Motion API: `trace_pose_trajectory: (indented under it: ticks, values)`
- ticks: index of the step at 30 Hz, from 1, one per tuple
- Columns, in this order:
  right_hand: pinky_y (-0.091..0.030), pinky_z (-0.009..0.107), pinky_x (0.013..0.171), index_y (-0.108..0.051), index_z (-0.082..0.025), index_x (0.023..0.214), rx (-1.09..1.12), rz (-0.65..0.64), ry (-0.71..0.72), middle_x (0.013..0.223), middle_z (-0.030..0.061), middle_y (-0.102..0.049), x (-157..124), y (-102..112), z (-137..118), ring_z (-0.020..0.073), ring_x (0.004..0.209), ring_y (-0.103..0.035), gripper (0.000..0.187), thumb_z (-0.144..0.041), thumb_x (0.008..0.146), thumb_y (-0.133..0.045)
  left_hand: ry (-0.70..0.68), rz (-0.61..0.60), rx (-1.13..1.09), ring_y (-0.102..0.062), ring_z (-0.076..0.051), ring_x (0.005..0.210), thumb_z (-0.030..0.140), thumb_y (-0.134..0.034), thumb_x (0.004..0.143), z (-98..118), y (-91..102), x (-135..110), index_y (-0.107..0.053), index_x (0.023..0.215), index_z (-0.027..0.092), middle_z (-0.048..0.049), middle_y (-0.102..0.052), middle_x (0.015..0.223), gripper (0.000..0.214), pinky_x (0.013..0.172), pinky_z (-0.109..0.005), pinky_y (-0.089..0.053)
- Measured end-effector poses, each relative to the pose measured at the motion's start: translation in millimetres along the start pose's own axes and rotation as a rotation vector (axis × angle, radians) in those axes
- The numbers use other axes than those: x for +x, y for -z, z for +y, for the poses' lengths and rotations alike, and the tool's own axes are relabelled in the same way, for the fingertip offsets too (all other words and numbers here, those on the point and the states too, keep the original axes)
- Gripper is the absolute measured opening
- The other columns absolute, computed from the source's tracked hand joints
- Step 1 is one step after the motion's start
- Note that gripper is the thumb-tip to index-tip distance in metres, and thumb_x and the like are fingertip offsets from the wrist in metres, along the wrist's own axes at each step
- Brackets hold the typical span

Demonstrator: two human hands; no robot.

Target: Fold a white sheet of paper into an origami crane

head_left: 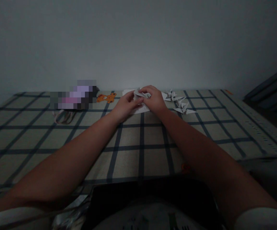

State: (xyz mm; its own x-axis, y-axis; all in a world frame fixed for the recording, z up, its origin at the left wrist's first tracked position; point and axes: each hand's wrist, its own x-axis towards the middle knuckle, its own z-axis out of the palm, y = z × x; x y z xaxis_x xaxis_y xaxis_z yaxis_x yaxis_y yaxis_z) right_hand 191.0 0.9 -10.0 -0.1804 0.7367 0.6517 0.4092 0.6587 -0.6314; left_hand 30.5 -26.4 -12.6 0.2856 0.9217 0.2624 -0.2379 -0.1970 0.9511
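Both my hands meet over the far middle part of the table, around a piece of folded white paper (142,94). My left hand (126,103) grips its left side, the thumb pointing in toward the other thumb. On the other side my right hand (154,99) has its fingers curled over the paper's top and right edge. Flat white sheets (140,109) lie on the table beneath. Just right of my right hand sit several folded paper cranes (182,106) in a loose cluster. The paper's exact shape is partly hidden by my fingers.
A checked tablecloth (130,137) with bear prints covers the table. At the back left lies a blurred-out purple and dark object (77,95) with a looped strap (64,117). A plain wall (138,41) rises behind. Dark slatted shapes (272,86) stand at far right.
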Motion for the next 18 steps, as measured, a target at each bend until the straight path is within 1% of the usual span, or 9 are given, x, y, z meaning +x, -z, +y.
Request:
trace_pose_trajectory:
  ticks: [2,4,6,9,11,14,16,18]
  values:
    - [-0.048,0.039,0.101,-0.074,-0.023,0.094,0.009,-0.022,0.022,0.104,0.0056,-0.071,-0.2,-0.2,0.0,0.023,0.106,-0.063,0.019,-0.013,0.078,-0.07,0.018,0.016,-0.033,-0.066,-0.019,0.101,0.029,-0.082,0.075,0.9,2.1,1.1,-0.07,0.105,0.018,-0.0077,-0.07,0.112,0.034,0.094,-0.036,-0.056]
    - [-0.048,0.039,0.102,-0.076,-0.023,0.098,0.01,-0.039,0.05,0.107,0.0065,-0.072,-0.4,-1.1,0.4,0.023,0.108,-0.064,0.024,-0.011,0.079,-0.068,0.058,0.06,-0.075,-0.067,-0.018,0.099,0.022,-0.078,0.076,1.5,4.5,2.8,-0.068,0.111,0.019,-0.0064,-0.069,0.11,0.036,0.09,-0.037,-0.059]
    - [-0.048,0.039,0.103,-0.078,-0.023,0.1,0.0,-0.045,0.08,0.108,0.0069,-0.072,-0.5,-2.3,1.7,0.0224,0.109,-0.064,0.026,-0.01,0.081,-0.065,0.093,0.128,-0.099,-0.068,-0.017,0.092,0.014,-0.074,0.074,1.7,5.8,3.8,-0.064,0.121,0.022,-0.0044,-0.069,0.104,0.048,0.087,-0.04,-0.062]
    - [-0.049,0.038,0.101,-0.079,-0.023,0.099,-0.039,-0.026,0.105,0.107,0.0077,-0.072,0.0,-4.2,5.1,0.0214,0.107,-0.065,0.02,-0.016,0.087,-0.064,0.123,0.196,-0.101,-0.068,-0.015,0.077,0.008,-0.071,0.072,1.8,5.0,3.3,-0.057,0.134,0.026,-0.001,-0.067,0.093,0.066,0.086,-0.045,-0.064]
    - [-0.05,0.038,0.099,-0.08,-0.021,0.096,-0.076,-0.023,0.11,0.107,0.0086,-0.072,0.3,-4.8,6.8,0.021,0.106,-0.065,0.016,-0.02,0.09,-0.064,0.145,0.195,-0.081,-0.064,-0.012,0.067,0.009,-0.072,0.073,2.6,3.5,2.0,-0.055,0.138,0.026,0.002,-0.064,0.083,0.07,0.084,-0.047,-0.065]
    - [-0.05,0.036,0.098,-0.079,-0.019,0.094,-0.122,-0.083,0.12,0.104,0.0081,-0.074,0.0,-4.4,6.6,0.0199,0.103,-0.067,0.016,-0.019,0.091,-0.064,0.175,0.173,-0.04,-0.055,-0.008,0.055,0.009,-0.073,0.074,5.5,1.4,-0.4,-0.052,0.142,0.022,0.0075,-0.054,0.067,0.072,0.08,-0.045,-0.065]
    - [-0.05,0.035,0.095,-0.079,-0.019,0.096,-0.143,-0.123,0.117,0.102,0.0071,-0.076,-0.6,-3.5,4.6,0.0187,0.099,-0.068,0.018,-0.02,0.093,-0.062,0.187,0.162,-0.018,-0.051,-0.006,0.052,0.007,-0.072,0.073,8.0,0.1,-1.7,-0.053,0.141,0.021,0.0082,-0.052,0.066,0.072,0.077,-0.043,-0.065]
    - [-0.05,0.034,0.094,-0.079,-0.017,0.098,-0.16,-0.119,0.112,0.101,0.0074,-0.077,-1.0,-2.4,2.1,0.0182,0.096,-0.068,0.02,-0.022,0.095,-0.06,0.182,0.159,0.005,-0.051,-0.006,0.053,0.005,-0.071,0.071,9.6,-1.0,-2.5,-0.056,0.137,0.021,0.0055,-0.058,0.073,0.07,0.075,-0.04,-0.065]
